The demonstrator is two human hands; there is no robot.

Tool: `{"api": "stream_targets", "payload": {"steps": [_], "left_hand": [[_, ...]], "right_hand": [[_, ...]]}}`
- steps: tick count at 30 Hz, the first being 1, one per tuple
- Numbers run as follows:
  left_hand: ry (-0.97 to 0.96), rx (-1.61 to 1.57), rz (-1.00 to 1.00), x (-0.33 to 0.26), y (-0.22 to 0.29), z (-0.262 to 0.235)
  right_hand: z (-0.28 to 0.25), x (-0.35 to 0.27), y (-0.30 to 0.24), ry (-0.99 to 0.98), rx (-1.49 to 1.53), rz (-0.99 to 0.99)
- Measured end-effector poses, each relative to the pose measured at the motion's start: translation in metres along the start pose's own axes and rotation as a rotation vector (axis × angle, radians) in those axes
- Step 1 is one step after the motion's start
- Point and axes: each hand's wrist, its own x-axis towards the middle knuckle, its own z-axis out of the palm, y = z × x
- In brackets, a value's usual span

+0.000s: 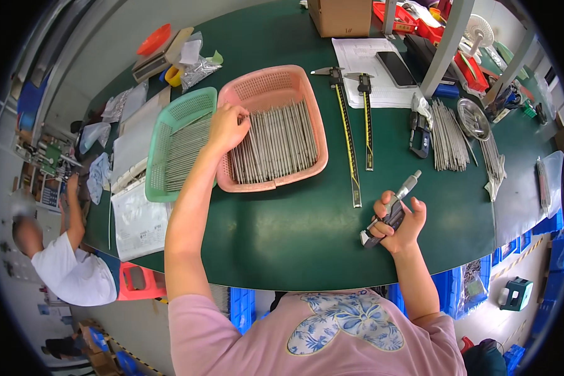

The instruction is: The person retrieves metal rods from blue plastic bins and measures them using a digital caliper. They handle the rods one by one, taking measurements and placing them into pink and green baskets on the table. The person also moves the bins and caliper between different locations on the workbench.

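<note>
My left hand (pixel 229 128) reaches over the left side of a pink basket (pixel 323 141), its fingers curled together among the upper ends of thin metal rods (pixel 281 141). What the fingertips hold is hidden. Left of it stands a green basket (pixel 153 169), also with many thin rods lying in it. In my right hand (pixel 402 224) is a digital micrometer (pixel 391 216), gripped near the front edge of the table, its thimble pointing up and right. No rod shows in the micrometer's jaws.
Two digital calipers (pixel 341 113) lie right of the pink basket, near a phone (pixel 396 69) on paper sheets. Farther right are another micrometer (pixel 419 135), a rod bundle (pixel 448 138) and a metal bowl (pixel 474 119). A person (pixel 75 263) sits at the left.
</note>
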Motion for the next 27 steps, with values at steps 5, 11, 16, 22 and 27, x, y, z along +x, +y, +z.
{"api": "stream_targets", "payload": {"steps": [5,11,16,22,27], "left_hand": [[0.077,-0.359,-0.081,-0.002,-0.006,-0.006],[0.094,-0.814,-0.352,-0.013,0.006,-0.010],[-0.058,-1.356,-0.412,-0.033,0.022,-0.040],[-0.327,-0.843,-0.331,-0.095,0.052,-0.056],[-0.214,-0.919,-0.212,-0.110,0.053,-0.045]], "right_hand": [[0.000,0.002,0.003,0.036,-0.008,-0.001],[0.003,0.000,0.006,0.048,-0.043,0.006],[0.003,0.000,0.009,0.067,-0.086,-0.005],[0.008,-0.001,0.014,0.067,-0.103,0.010],[0.018,0.000,0.016,0.091,-0.243,-0.003]]}}
